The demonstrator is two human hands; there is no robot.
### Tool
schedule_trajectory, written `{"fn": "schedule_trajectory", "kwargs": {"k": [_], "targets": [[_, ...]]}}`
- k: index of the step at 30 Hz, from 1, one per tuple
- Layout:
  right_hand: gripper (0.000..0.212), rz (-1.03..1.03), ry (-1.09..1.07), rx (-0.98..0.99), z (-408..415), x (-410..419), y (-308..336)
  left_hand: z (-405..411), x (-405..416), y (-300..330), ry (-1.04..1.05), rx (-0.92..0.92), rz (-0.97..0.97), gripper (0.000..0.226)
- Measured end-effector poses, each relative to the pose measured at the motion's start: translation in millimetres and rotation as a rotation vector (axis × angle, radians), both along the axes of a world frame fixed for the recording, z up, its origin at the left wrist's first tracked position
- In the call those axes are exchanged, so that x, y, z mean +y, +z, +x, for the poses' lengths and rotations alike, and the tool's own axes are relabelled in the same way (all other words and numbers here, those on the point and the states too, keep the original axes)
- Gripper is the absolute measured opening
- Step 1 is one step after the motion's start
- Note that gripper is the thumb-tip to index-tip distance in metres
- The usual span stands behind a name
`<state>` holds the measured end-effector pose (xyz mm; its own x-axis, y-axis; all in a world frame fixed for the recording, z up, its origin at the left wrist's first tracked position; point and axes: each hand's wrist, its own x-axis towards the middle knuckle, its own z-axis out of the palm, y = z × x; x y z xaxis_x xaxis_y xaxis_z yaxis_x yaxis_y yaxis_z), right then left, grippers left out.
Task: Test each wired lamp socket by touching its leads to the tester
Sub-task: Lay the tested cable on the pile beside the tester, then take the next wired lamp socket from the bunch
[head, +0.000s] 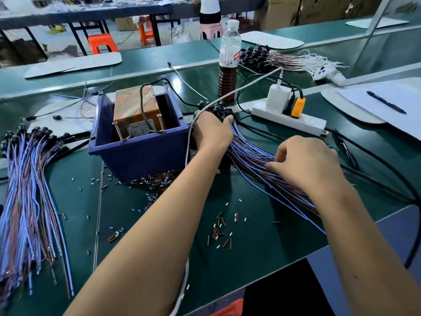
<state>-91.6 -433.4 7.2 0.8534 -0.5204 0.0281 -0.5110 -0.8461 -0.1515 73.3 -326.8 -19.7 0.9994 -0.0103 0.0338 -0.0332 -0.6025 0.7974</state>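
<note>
Gripping the socket end of a bundle of blue and brown wired sockets (252, 153) at centre, the left hand (210, 131) curls around it; the right hand (305, 165), at four o'clock, pinches its leads. Tester (134, 110) in blue bin (141, 153) sits at ten o'clock.

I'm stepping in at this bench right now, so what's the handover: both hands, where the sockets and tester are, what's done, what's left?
Left hand grips the socket end of the bundle of wired sockets right of the blue bin.
Right hand picks at that bundle's wires.
Tester sits in the bin; no leads touch it.
A second pile lies far left; whether tested, I cannot tell.
Left: pull one socket, touch leads to tester.
</note>
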Motion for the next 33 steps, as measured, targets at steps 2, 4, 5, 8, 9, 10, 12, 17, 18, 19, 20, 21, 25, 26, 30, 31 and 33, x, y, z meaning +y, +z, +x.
{"fn": "schedule_trajectory", "kwargs": {"k": [2, 4, 5, 8, 9, 10, 12, 17, 18, 19, 20, 21, 25, 26, 30, 31, 33], "targets": [[0.031, 0.006, 0.013, -0.133, -1, 0, -3, -1, 2, -1, 0.0, 0.079, -0.038, 0.053], [0.03, 0.051, 0.093, -0.269, 1, 4, -6, -5, 3, -4, -0.023, 0.097, -0.04, 0.043], [0.027, 0.081, 0.136, -0.303, 4, 8, -7, -9, 4, -5, -0.035, 0.081, -0.026, 0.033], [0.014, 0.128, 0.194, -0.29, 13, 22, -19, -19, 7, -7, -0.041, 0.046, 0.016, 0.012], [0.012, 0.134, 0.193, -0.28, 16, 25, -24, -21, 8, -7, -0.037, 0.048, 0.01, 0.012], [0.011, 0.132, 0.19, -0.281, 17, 28, -29, -23, 9, -7, -0.034, 0.053, -0.005, 0.013], [0.012, 0.114, 0.182, -0.304, 19, 30, -36, -25, 11, -6, -0.042, 0.058, -0.03, 0.013], [0.013, 0.203, 0.157, -0.373, 20, 28, -31, -31, 17, 0, -0.223, 0.139, -0.089, 0.013], [0.011, 0.225, 0.158, -0.408, 20, 29, -29, -33, 19, 2, -0.265, 0.174, -0.103, 0.014], [0.008, 0.239, 0.163, -0.452, 20, 31, -25, -36, 23, 5, -0.299, 0.213, -0.115, 0.019], [0.006, 0.246, 0.17, -0.502, 19, 35, -21, -38, 29, 8, -0.332, 0.253, -0.129, 0.023], [0.005, 0.25, 0.179, -0.557, 20, 40, -17, -41, 37, 11, -0.366, 0.287, -0.136, 0.027], [0.013, 0.288, 0.246, -0.771, 23, 75, 2, -63, 79, 27, -0.555, 0.373, -0.099, 0.03], [0.013, 0.297, 0.283, -0.797, 25, 88, 6, -70, 93, 32, -0.591, 0.371, -0.078, 0.027], [0.01, 0.339, 0.483, -0.783, 32, 141, 13, -89, 160, 41, -0.63, 0.409, -0.052, 0.034], [0.01, 0.351, 0.534, -0.77, 34, 155, 13, -90, 182, 42, -0.628, 0.423, -0.045, 0.031], [0.01, 0.372, 0.622, -0.739, 38, 184, 15, -88, 223, 44, -0.567, 0.423, -0.012, 0.025]]}}
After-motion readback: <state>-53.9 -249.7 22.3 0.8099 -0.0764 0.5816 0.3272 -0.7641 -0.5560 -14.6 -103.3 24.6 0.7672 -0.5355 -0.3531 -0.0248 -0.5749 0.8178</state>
